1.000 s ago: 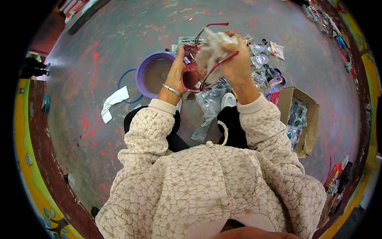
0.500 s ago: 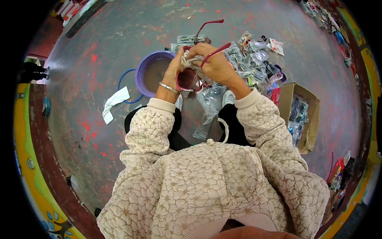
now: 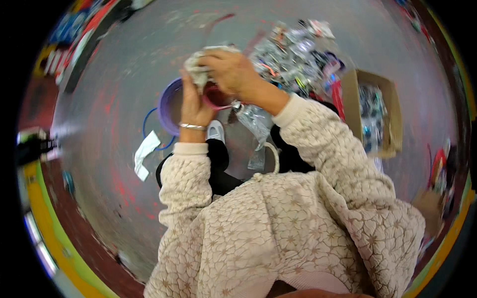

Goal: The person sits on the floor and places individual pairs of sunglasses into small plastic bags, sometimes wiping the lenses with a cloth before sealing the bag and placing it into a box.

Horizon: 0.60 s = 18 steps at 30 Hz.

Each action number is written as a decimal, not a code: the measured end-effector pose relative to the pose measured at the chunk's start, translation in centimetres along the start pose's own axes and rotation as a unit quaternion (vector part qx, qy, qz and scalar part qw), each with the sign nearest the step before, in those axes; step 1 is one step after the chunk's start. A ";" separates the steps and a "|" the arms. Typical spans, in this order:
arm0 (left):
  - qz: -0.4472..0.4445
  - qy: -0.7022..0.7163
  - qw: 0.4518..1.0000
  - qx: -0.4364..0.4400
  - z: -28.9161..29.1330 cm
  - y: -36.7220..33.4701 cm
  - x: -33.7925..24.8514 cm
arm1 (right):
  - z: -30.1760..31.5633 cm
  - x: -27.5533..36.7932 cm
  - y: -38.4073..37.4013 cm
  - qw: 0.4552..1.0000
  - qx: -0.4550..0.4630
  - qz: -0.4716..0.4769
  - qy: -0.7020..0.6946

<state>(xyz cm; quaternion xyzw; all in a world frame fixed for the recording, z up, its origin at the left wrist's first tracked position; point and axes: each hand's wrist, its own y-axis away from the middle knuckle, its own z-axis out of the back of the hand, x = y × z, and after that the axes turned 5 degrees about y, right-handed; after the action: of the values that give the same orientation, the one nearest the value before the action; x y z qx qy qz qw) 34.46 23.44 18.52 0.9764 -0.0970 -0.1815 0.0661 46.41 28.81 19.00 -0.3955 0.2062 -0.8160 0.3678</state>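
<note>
Both my hands are raised together over the floor. My right hand [image 3: 229, 72] is closed on a crumpled whitish cloth [image 3: 198, 67], pressed against a pair of red-framed glasses. One dark red lens [image 3: 214, 95] shows below the right hand; the other is hidden by cloth and fingers. The temples point away from me, smeared by motion. My left hand [image 3: 195, 109], with a silvery bracelet at the wrist, grips the glasses from the left, its fingertips partly behind the cloth. A clear plastic bag [image 3: 253, 124] lies below my right wrist.
Just left of my hands stands a purple basin [image 3: 164, 111], with a blue hoop [image 3: 145, 119] partly around it. A white cloth strip [image 3: 145, 155] lies nearby. Many bagged items [image 3: 298, 54] pile at the right, beside an open cardboard box [image 3: 392, 114] holding more packets.
The view has shifted and turned. My right hand has moved leftward over the glasses with the cloth, which now spreads over their left part. The temples have swung toward the left.
</note>
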 end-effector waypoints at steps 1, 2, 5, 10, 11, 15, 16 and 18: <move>0.003 -0.039 0.999 -0.025 -0.3 0.3 -0.1 | -0.2 0.2 -0.1 1.000 0.017 0.000 0.023; -0.001 -0.076 0.996 -0.047 -0.6 0.6 0.0 | -0.5 0.1 -0.1 0.999 0.052 -0.014 0.010; 0.040 -0.100 0.993 -0.044 1.9 0.2 1.4 | 1.3 0.1 -0.4 0.990 0.123 -0.063 0.000; 0.081 -0.152 0.984 0.052 -0.4 0.9 0.7 | 5.3 -2.8 -1.0 0.909 0.226 -0.145 -0.319; 0.094 -0.179 0.979 0.034 -0.6 1.1 0.2 | 5.6 -3.2 -0.7 0.887 0.167 -0.198 -0.382; 0.090 -0.040 0.991 0.092 0.2 -0.1 0.0 | 6.6 -4.5 -1.3 0.842 -0.034 -0.373 -0.389; 0.068 -0.033 0.995 0.061 0.4 -0.2 0.0 | 6.8 -3.9 -1.3 0.847 -0.056 -0.393 -0.353; 0.032 -0.032 0.999 0.010 0.6 -0.8 0.2 | 6.4 -2.4 -1.3 0.896 -0.062 -0.356 -0.260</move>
<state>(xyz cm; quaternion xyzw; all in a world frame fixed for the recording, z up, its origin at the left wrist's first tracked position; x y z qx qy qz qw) 34.52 24.12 17.82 0.9669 -0.1326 -0.2099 0.0589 51.96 31.16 22.48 -0.6621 -0.0013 -0.7463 0.0679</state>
